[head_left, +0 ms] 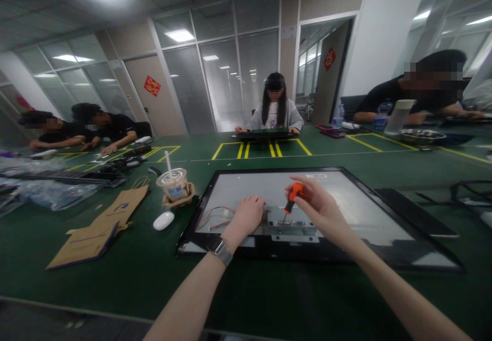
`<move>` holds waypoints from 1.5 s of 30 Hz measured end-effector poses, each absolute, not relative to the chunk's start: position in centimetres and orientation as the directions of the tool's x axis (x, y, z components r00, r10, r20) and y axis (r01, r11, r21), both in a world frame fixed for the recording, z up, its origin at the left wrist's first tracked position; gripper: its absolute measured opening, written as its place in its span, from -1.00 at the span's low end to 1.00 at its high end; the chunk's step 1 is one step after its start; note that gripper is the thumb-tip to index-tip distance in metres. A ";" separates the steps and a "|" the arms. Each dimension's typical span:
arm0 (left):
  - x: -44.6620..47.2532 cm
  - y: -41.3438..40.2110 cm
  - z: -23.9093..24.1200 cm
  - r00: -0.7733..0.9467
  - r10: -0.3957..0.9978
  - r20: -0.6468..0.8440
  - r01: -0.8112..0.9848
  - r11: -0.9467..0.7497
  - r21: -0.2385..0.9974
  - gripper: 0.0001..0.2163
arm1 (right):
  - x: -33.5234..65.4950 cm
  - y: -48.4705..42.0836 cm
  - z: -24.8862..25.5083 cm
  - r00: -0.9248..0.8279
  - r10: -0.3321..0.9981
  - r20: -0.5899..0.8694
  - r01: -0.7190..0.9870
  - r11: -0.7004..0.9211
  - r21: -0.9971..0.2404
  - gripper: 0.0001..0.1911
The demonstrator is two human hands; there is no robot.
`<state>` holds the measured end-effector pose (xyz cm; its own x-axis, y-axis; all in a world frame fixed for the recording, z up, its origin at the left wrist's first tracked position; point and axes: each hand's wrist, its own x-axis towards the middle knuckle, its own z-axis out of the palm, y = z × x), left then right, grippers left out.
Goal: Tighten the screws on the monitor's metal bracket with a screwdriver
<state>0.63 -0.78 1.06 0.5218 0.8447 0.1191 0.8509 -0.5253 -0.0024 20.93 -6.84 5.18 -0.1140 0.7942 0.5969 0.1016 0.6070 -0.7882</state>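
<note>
My right hand (pixel 317 205) grips an orange-and-black screwdriver (pixel 295 195) near the top of its handle, between thumb and fingers. Its shaft slants down to a metal bracket (pixel 294 233) with connector ports. That bracket lies near the close edge of a large flat display panel (pixel 338 187), whose grey back faces up inside a black frame. My left hand (pixel 248 215), with a watch on the wrist, has its fingers together against the bracket's left end. Thin wires (pixel 217 213) lie on the panel left of this hand. The screwdriver's tip is too small to make out.
Left of the panel are a lidded drink cup (pixel 175 184) in a carrier, a white mouse (pixel 163 221) and a brown paper bag (pixel 103 223). A dark flat panel (pixel 415 210) lies at the right. Across the green table (pixel 134 289) sit several people.
</note>
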 end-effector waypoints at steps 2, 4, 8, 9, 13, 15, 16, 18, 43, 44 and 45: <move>0.6 -0.8 1.2 0.522 0.845 0.115 0.851 -0.525 -0.005 -0.74 | 21.0 -7.0 5.4 -0.177 0.787 0.591 0.068 0.609 -0.790 -0.64; 0.7 -0.9 1.3 0.524 0.844 0.118 0.850 -0.527 -0.003 -0.74 | 21.0 -7.1 5.6 -0.215 0.782 0.585 0.094 0.613 -0.785 -0.68; 0.7 -1.0 1.4 0.519 0.846 0.120 0.852 -0.523 0.003 -0.74 | 20.8 -6.9 5.5 -0.137 0.789 0.599 0.199 0.615 -0.763 -0.72; 0.7 -0.9 1.4 0.518 0.847 0.119 0.853 -0.522 0.001 -0.74 | 20.7 -6.7 5.4 -0.111 0.788 0.605 0.205 0.614 -0.762 -0.72; 0.6 -0.8 1.2 0.525 0.844 0.111 0.850 -0.527 -0.018 -0.74 | 20.8 -6.5 4.9 -0.117 0.790 0.602 0.159 0.613 -0.774 -0.66; 0.6 -0.7 1.1 0.527 0.842 0.114 0.849 -0.529 -0.019 -0.74 | 20.9 -6.6 4.9 -0.161 0.788 0.595 0.099 0.612 -0.784 -0.66; 0.6 -0.7 1.0 0.526 0.841 0.121 0.849 -0.529 -0.015 -0.74 | 20.9 -6.7 4.9 -0.184 0.786 0.591 0.080 0.611 -0.788 -0.67; 0.7 -0.7 1.0 0.518 0.845 0.130 0.853 -0.523 -0.001 -0.74 | 20.8 -6.9 5.1 -0.212 0.780 0.589 0.092 0.616 -0.782 -0.69; 0.8 -0.9 1.5 0.510 0.852 0.116 0.858 -0.514 0.007 -0.75 | 20.3 -7.4 4.5 -0.173 0.744 0.646 0.181 0.668 -0.722 -0.64; 0.8 -1.0 1.5 0.508 0.854 0.117 0.859 -0.512 0.007 -0.75 | 20.3 -7.4 4.6 -0.182 0.739 0.649 0.213 0.674 -0.707 -0.65; 0.8 -1.0 1.5 0.506 0.854 0.119 0.860 -0.511 0.008 -0.75 | 20.2 -7.4 4.6 -0.184 0.731 0.657 0.258 0.681 -0.686 -0.65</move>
<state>0.80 -0.98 1.47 0.5063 0.8541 0.1186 0.8597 -0.5108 0.0082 20.24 -7.39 4.65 -0.1843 0.7312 0.6568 0.2579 0.6808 -0.6856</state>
